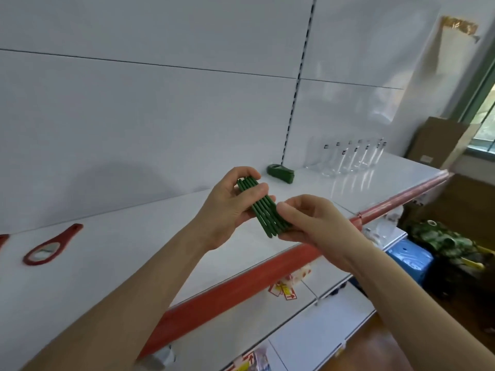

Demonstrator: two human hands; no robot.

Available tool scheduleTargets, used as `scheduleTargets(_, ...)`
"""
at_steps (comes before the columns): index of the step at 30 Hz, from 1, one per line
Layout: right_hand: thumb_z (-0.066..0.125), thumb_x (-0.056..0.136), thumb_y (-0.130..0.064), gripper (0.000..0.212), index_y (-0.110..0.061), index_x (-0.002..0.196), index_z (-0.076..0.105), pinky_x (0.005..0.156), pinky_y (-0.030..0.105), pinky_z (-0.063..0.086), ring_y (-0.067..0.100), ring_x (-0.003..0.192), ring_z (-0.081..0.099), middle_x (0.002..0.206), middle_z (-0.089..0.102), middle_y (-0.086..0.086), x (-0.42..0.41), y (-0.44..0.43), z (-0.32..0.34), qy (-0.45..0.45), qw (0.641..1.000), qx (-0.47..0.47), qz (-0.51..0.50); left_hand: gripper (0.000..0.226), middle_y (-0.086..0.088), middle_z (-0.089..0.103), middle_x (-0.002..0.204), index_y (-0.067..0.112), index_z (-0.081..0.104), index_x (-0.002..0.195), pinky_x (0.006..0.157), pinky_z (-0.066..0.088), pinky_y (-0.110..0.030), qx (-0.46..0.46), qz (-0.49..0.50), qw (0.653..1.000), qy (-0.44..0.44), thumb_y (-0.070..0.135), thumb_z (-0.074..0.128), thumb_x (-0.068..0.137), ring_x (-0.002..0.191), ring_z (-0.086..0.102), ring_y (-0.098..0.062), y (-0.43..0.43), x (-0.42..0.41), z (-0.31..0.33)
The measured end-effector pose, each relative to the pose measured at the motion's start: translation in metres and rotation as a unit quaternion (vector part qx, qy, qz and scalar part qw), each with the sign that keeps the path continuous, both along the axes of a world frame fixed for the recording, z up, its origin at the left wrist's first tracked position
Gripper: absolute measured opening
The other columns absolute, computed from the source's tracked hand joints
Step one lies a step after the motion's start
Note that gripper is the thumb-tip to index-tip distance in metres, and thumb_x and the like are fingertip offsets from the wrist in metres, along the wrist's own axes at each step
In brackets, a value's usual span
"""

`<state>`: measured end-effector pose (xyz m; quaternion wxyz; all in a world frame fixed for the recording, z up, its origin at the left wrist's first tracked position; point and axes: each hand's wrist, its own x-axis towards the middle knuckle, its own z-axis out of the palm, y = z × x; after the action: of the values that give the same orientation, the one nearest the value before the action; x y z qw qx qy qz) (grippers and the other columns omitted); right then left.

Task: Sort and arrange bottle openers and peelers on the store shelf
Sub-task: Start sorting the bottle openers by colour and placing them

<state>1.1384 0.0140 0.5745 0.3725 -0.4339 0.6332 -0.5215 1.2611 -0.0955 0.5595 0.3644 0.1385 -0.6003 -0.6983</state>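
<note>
Head view. The held stack (263, 210), a handful of flat green pieces seen edge-on and judged to be bottle openers, is carried in the air above the shelf (134, 250). All places here are given from the resting pile (280, 173), a matching green bundle lying on the shelf close to the back panel (160, 116).

The left hand (230, 207) wraps the stack's far end, thumb laid across the top and fingers curled over the tip. The right hand (313, 223) pinches the near end, thumb above and fingers beneath. Both grips are thus clamped on the stack, with no gap visible between grip and pieces.

The stack's long axis runs from its far end, nearest the resting pile, back toward the person. The pile's own axis looks roughly parallel, though the exact angle cannot be told. The stack hangs in front of the pile and a little to its left, near but apart.

The left hand's grip is the closer one to the pile. A move away from the person and slightly rightward would likely bring the stack alongside.

A red opener (52, 245) lies flat far to the left of the pile. Clear glasses (345, 159) stand just to its right. The red rail (241, 279) edges the shelf in front of it
</note>
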Motion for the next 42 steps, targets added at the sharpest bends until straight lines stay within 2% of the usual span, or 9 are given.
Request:
scheduleTargets(5,0.065,0.083,-0.007,0.020,-0.009,0.086,0.045,0.069,0.029,0.059,0.025,0.075,0.071,0.095,0.068,0.016,-0.025,-0.040,-0.007,-0.031,0.999,-0.044,0.003,0.010,-0.021,0.050,0.101,0.016,0.052,0.093,0.067,0.052,-0.023,0.016,-0.027,1.000,0.006,0.007,0.053,0.089,0.079,0.066,-0.014,-0.035,-0.039,-0.004)
scheduleTargets(13,0.064,0.084,-0.008,0.025,-0.017,0.104,0.051,0.067,0.024,0.057,0.014,0.071,0.069,0.084,0.068,0.006,-0.067,-0.093,-0.034,-0.001,0.999,-0.050,-0.005,0.014,-0.016,0.049,0.094,0.019,0.053,0.095,0.080,0.054,-0.032,0.007,-0.027,0.999,-0.041,0.019,0.059,0.082,0.081,0.058,-0.021,-0.091,-0.086,-0.025)
scheduleTargets(19,0.059,0.088,-0.009,0.018,-0.020,0.099,0.048,0.067,0.025,0.053,0.010,0.066,0.063,0.082,0.063,0.004,-0.118,-0.134,-0.044,0.127,0.991,0.032,0.013,0.024,0.004,0.060,0.107,0.030,0.052,0.108,0.093,0.044,-0.027,-0.052,0.042,0.985,-0.159,0.037,0.057,0.085,0.103,0.058,-0.008,-0.125,-0.109,-0.044)
scheduleTargets(21,0.055,0.090,-0.013,0.024,-0.013,0.112,0.046,0.066,0.028,0.048,0.013,0.070,0.058,0.088,0.059,0.005,-0.138,-0.151,-0.049,0.255,0.964,0.073,0.009,0.025,0.005,0.054,0.121,0.031,0.049,0.113,0.091,0.039,-0.021,-0.152,0.114,0.948,-0.254,0.034,0.056,0.088,0.113,0.052,-0.006,-0.139,-0.108,-0.054)
scheduleTargets(23,0.050,0.093,-0.015,0.030,-0.008,0.121,0.041,0.063,0.027,0.040,0.018,0.075,0.052,0.096,0.052,0.007,-0.153,-0.168,-0.052,0.385,0.915,0.121,0.019,0.034,0.001,0.050,0.129,0.023,0.049,0.122,0.092,0.033,-0.019,-0.273,0.161,0.876,-0.363,0.033,0.055,0.090,0.121,0.045,-0.010,-0.148,-0.104,-0.070)
scheduleTargets(27,0.043,0.094,-0.007,0.011,-0.004,0.101,0.035,0.067,0.033,0.036,0.031,0.086,0.051,0.096,0.052,0.016,-0.163,-0.200,-0.058,0.477,0.861,0.170,0.040,0.048,-0.006,0.047,0.130,0.012,0.048,0.129,0.098,0.026,-0.020,-0.387,0.175,0.769,-0.478,0.041,0.049,0.091,0.122,0.041,-0.020,-0.153,-0.101,-0.098)
scheduleTargets(32,0.046,0.091,0.000,0.016,-0.007,0.098,0.033,0.068,0.032,0.034,0.035,0.098,0.057,0.105,0.057,0.018,-0.164,-0.224,-0.071,0.532,0.831,0.160,0.031,0.089,-0.008,0.045,0.133,0.014,0.052,0.125,0.105,0.024,-0.025,-0.398,0.208,0.750,-0.485,0.066,0.011,0.066,0.128,0.037,-0.023,-0.151,-0.102,-0.111)
scheduleTargets(36,0.047,0.092,-0.004,0.021,-0.002,0.111,0.039,0.072,0.031,0.032,0.034,0.104,0.055,0.112,0.058,0.016,-0.165,-0.234,-0.078,0.571,0.805,0.160,0.011,0.096,-0.006,0.034,0.145,0.018,0.046,0.132,0.108,0.015,-0.021,-0.388,0.209,0.745,-0.500,0.066,0.005,0.061,0.137,0.024,-0.018,-0.145,-0.103,-0.106)
scheduleTargets(42,0.045,0.093,-0.011,0.015,-0.007,0.105,0.038,0.072,0.032,0.031,0.034,0.101,0.053,0.109,0.057,0.016,-0.169,-0.237,-0.079,0.556,0.820,0.133,0.022,0.096,-0.005,0.035,0.144,0.017,0.047,0.131,0.107,0.016,-0.020,-0.395,0.220,0.745,-0.491,0.066,0.005,0.061,0.137,0.025,-0.016,-0.144,-0.102,-0.105)
